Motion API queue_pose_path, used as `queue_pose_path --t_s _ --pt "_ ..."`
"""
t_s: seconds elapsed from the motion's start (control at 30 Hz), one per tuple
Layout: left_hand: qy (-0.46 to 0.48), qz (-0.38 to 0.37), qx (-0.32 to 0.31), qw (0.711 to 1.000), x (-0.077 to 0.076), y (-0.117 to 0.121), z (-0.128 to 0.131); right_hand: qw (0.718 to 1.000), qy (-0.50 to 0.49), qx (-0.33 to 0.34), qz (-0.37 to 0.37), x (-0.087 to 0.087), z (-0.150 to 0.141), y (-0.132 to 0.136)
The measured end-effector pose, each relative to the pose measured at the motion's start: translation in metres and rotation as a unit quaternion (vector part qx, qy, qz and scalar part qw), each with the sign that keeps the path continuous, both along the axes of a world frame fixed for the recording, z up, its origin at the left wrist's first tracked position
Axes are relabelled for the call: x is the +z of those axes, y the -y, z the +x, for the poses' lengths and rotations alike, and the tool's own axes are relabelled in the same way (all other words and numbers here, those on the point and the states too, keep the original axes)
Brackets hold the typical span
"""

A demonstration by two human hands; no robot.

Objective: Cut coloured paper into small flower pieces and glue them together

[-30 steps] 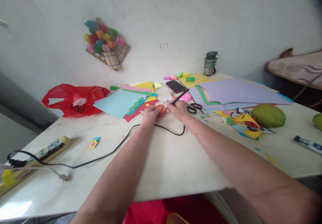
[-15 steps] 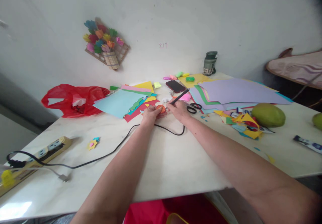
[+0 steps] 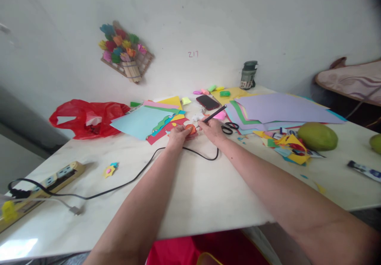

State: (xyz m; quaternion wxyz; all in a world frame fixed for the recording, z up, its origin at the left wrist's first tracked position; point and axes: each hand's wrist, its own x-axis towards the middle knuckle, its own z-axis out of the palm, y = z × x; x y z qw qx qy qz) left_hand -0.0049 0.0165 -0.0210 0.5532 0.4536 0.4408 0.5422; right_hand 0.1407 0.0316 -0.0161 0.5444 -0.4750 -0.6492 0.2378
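Observation:
My left hand (image 3: 179,135) is closed on a small orange piece (image 3: 192,130), its thumb lying over the top; whether it is paper or clay I cannot make out. In my right hand (image 3: 213,130) is a dark pen (image 3: 216,113), tilted up to the right, its tip close to the orange piece. Black-handled scissors (image 3: 228,128) lie just right of that hand. Beyond the hands are a white lump (image 3: 197,117), a pink packet (image 3: 219,115) and a phone (image 3: 207,102). A red paper sheet (image 3: 157,135) with small cut pieces lies left of the left hand.
Coloured sheets (image 3: 139,120) and a red plastic bag (image 3: 89,118) are at left; more sheets (image 3: 285,108) at right. A black cable (image 3: 119,187) runs from the power strip (image 3: 59,179) below my hands. Paper scraps (image 3: 291,146) lie beside a green fruit (image 3: 318,136).
The pen in my right hand has shifted slightly, its upper end moving a little to the right. My left hand still holds the orange piece in the same place.

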Motion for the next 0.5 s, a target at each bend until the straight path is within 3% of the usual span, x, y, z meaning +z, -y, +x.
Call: queue_pose_path --t_s 0.27,0.5 --pt "-0.013 -0.001 -0.005 1.0 -0.0002 0.0003 -0.0005 0.998 -0.055 -0.013 -0.006 0.0005 0.0004 0.0007" --pt "-0.023 0.01 -0.018 1.0 -0.0009 0.0005 -0.0009 0.991 -0.135 0.017 -0.011 -0.0026 -0.0023 -0.0053"
